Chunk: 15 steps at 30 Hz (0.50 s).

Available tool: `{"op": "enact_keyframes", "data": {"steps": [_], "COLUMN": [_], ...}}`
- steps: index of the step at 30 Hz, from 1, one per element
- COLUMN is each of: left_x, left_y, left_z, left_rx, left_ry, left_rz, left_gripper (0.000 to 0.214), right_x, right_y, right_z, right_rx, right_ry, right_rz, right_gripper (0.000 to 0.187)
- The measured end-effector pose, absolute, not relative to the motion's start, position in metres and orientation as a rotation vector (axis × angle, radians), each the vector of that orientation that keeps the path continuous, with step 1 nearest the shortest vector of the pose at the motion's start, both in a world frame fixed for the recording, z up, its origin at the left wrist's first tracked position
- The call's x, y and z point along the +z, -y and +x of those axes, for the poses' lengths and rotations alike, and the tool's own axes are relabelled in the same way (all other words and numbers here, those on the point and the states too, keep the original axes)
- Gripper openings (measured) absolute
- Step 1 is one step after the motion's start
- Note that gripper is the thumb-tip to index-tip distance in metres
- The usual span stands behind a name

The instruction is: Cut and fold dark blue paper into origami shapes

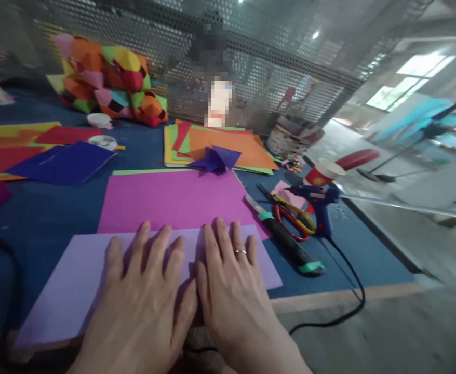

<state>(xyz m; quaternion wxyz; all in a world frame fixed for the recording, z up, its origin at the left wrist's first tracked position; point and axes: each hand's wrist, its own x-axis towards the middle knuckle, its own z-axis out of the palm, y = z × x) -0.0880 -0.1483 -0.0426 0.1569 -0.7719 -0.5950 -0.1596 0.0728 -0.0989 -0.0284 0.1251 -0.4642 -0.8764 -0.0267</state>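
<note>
Both my hands lie flat, side by side, on a lilac paper sheet (64, 285) at the near edge of the blue table (49, 218). My left hand (146, 296) has its fingers spread and holds nothing. My right hand (231, 280) wears a ring, fingers stretched out, thumb touching the left hand. Just beyond the fingertips lies a magenta sheet (173, 200) over a green one. A folded purple paper shape (215, 158) sits at the magenta sheet's far edge.
To the right lie a utility knife (290, 244), red and yellow scissors (294, 218) and a blue glue gun (319, 205) with its black cord. Coloured paper stacks (228, 145), dark blue sheets (62, 163), tape rolls (102, 141) and a folded-paper pile (107, 80) stand further back.
</note>
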Motion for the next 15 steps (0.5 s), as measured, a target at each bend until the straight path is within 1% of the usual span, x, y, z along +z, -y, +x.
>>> {"op": "enact_keyframes", "data": {"steps": [4, 8, 11, 15], "left_x": [-0.049, -0.049, -0.050, -0.051], "left_y": [0.146, 0.147, 0.148, 0.149], "left_z": [-0.094, -0.092, -0.092, -0.095], "left_rx": [-0.454, -0.515, -0.496, -0.472], "left_ry": [1.667, 1.685, 1.688, 1.702], "left_rz": [-2.240, -2.202, -2.217, -2.229], "left_gripper": [0.053, 0.054, 0.056, 0.058], "right_x": [-0.020, -0.012, -0.011, -0.014], "right_y": [0.101, 0.096, 0.090, 0.085], "right_z": [0.077, 0.093, 0.107, 0.125], "right_rx": [-0.018, 0.038, 0.084, 0.065], "right_ry": [2.584, 2.655, 2.701, 2.708], "right_rz": [-1.367, -1.316, -1.281, -1.227], "right_gripper": [0.061, 0.060, 0.059, 0.057]}}
